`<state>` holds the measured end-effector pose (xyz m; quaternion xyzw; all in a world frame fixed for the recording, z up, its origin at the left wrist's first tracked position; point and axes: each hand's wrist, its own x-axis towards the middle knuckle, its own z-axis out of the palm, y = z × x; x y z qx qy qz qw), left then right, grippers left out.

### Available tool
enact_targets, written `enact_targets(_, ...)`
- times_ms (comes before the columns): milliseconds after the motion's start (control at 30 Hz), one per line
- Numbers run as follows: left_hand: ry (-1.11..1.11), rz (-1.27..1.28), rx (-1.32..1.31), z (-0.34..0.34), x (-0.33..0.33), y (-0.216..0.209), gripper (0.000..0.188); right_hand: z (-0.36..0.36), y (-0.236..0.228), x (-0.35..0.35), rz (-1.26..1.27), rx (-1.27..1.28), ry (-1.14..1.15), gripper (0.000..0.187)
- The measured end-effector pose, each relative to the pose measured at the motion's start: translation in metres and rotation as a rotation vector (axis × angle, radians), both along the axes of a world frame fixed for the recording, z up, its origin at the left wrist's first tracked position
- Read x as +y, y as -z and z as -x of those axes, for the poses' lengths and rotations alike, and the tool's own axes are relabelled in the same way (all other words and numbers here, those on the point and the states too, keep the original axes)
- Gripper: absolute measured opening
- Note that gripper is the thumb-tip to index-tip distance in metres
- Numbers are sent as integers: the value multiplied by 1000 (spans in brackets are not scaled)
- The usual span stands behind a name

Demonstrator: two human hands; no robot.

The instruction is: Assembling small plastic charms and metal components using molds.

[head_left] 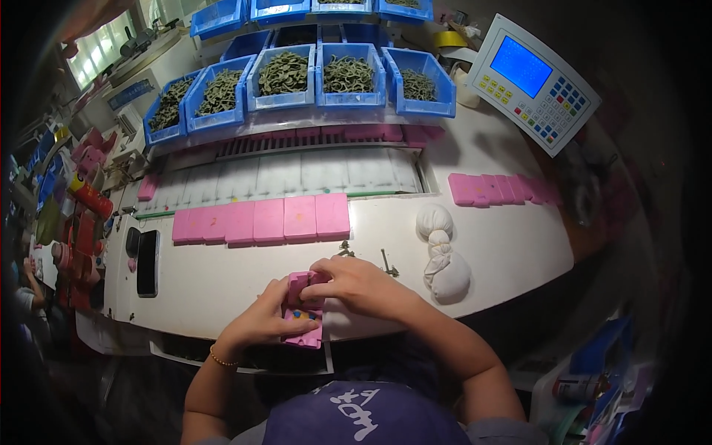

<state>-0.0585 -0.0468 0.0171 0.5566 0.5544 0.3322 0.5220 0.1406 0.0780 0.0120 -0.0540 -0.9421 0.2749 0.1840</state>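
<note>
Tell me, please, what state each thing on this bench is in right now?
Pink mould block: held at the bench edge by both hands.
Left hand: gripping its side.
Right hand: fingers pressing on top.
Blue bins: filled with green parts.
Control panel screen: lit blue.
White cloth pouch: tied, lying flat.

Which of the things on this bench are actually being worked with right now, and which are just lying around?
In use:
- pink block, held by the left hand and right hand
- row of pink blocks just beyond it
- blue bins of small green parts

Lying about:
- white cloth bag
- black phone
- keypad panel with blue screen
</note>
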Motion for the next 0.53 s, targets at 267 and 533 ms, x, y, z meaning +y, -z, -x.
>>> enact_targets(267,-282,-13,-235,-12,-12,44,39,7,9,-8,18,83,39,46)
enact_targets(533,-592,-350,185,-35,-12,36,46,1,10,-17,146,273,322,72)
